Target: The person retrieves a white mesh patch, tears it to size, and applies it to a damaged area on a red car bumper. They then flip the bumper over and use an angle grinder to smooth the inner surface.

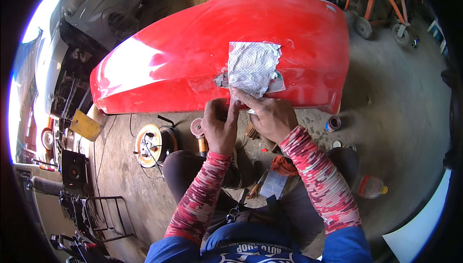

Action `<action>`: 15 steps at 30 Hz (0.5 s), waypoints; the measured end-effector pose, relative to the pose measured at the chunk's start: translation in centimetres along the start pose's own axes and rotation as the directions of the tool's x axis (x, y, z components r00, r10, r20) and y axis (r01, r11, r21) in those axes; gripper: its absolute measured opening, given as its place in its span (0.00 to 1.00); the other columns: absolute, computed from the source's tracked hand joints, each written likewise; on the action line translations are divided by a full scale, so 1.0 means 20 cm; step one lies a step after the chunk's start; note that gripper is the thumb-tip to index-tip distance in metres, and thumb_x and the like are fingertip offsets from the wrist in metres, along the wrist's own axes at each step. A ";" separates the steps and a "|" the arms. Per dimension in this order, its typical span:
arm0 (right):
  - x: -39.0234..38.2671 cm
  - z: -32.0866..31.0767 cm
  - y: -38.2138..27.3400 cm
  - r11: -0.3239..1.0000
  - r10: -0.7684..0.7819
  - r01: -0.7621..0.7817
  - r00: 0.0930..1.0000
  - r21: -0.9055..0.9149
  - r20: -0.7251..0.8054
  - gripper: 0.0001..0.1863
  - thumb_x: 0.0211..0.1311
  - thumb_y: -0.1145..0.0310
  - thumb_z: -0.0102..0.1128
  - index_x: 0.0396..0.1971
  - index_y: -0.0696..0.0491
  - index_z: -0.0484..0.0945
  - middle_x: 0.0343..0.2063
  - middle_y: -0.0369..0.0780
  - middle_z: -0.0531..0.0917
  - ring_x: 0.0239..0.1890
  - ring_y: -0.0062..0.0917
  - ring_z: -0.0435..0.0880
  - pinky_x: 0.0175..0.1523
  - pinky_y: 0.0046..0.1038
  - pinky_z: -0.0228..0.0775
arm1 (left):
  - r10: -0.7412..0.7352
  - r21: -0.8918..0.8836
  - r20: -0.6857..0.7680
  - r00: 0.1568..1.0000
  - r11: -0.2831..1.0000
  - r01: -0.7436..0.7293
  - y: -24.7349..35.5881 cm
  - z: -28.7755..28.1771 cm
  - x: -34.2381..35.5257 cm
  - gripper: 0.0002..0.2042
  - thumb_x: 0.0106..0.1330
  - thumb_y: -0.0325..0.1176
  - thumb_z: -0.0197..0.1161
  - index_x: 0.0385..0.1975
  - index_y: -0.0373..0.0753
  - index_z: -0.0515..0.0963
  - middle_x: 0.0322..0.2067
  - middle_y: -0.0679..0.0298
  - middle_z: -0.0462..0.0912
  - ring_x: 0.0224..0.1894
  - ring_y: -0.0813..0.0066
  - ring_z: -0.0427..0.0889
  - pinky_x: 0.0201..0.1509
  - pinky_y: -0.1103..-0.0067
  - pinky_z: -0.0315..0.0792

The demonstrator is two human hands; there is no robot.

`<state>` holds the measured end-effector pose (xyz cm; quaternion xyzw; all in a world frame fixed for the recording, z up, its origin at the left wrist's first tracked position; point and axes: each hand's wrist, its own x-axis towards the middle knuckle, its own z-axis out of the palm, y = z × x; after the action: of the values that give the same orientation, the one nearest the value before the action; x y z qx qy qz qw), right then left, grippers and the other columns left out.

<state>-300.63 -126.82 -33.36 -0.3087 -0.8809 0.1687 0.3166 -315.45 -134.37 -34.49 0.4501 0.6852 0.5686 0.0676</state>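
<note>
In front of me lies a large red car body panel (193, 46), glossy at its left end and dull with streaks along the near side. A white, crinkled sheet (253, 65) with a ragged right edge rests over its near middle. My left hand (219, 125) has curled fingers, its thumb and forefinger pinching the sheet's lower left corner. My right hand (275, 118) grips the lower edge, its forefinger stretched along the sheet. Beside the sheet, a rough grey patch (221, 80) shows on the panel. Whatever lies under the sheet is mostly hidden.
Below the panel are a cord reel (156, 142), an angle grinder (199, 135) and an open can (333, 123). A red rag (283, 165) lies near my knees, and a bottle with a yellow cap (371, 187) at right. An orange wheeled frame (374, 2) stands behind.
</note>
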 end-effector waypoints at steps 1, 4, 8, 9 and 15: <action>0.01 0.01 0.00 1.000 -0.002 0.002 1.000 -0.006 -0.006 0.38 0.59 0.72 0.61 0.71 0.29 0.68 0.26 0.44 0.86 0.24 0.39 0.85 0.31 0.39 0.80 | -0.002 -0.021 0.034 0.999 1.000 0.003 -0.01 0.00 0.00 0.13 0.67 0.34 0.73 0.37 0.31 0.78 0.26 0.64 0.83 0.27 0.82 0.79 0.32 0.80 0.73; 0.01 0.02 0.00 0.999 0.025 -0.024 0.999 -0.030 0.046 0.38 0.60 0.71 0.60 0.71 0.28 0.68 0.27 0.43 0.87 0.24 0.39 0.86 0.31 0.39 0.81 | -0.092 -0.069 0.139 0.986 0.992 0.102 -0.03 0.00 0.02 0.11 0.70 0.33 0.69 0.35 0.29 0.80 0.26 0.64 0.84 0.26 0.83 0.79 0.31 0.82 0.73; 0.01 0.01 0.00 0.999 0.012 -0.010 0.999 -0.041 0.049 0.37 0.61 0.71 0.60 0.71 0.29 0.69 0.30 0.43 0.88 0.25 0.39 0.86 0.32 0.39 0.81 | -0.206 -0.236 0.213 0.955 0.938 0.255 -0.03 -0.01 0.03 0.10 0.74 0.33 0.65 0.39 0.31 0.80 0.30 0.64 0.84 0.30 0.82 0.81 0.35 0.82 0.77; 0.01 0.01 0.00 0.998 0.011 -0.007 0.998 -0.059 0.058 0.37 0.61 0.71 0.60 0.71 0.29 0.69 0.30 0.43 0.88 0.25 0.39 0.86 0.32 0.39 0.81 | -0.212 -0.276 0.214 0.953 0.923 0.268 -0.02 -0.01 0.03 0.09 0.74 0.33 0.65 0.39 0.31 0.80 0.31 0.64 0.84 0.31 0.81 0.81 0.35 0.82 0.77; 0.01 0.02 -0.02 0.995 0.005 0.000 0.999 -0.101 0.048 0.37 0.61 0.71 0.61 0.70 0.30 0.70 0.31 0.43 0.88 0.25 0.39 0.87 0.32 0.39 0.82 | -0.214 -0.374 0.224 0.951 0.882 0.287 -0.03 -0.01 0.05 0.08 0.74 0.31 0.65 0.40 0.31 0.79 0.31 0.64 0.84 0.31 0.81 0.82 0.35 0.82 0.78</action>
<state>-301.30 -127.07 -33.34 -0.3213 -0.8953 0.1317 0.2789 -316.49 -133.86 -34.57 0.3823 0.5973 0.6417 0.2920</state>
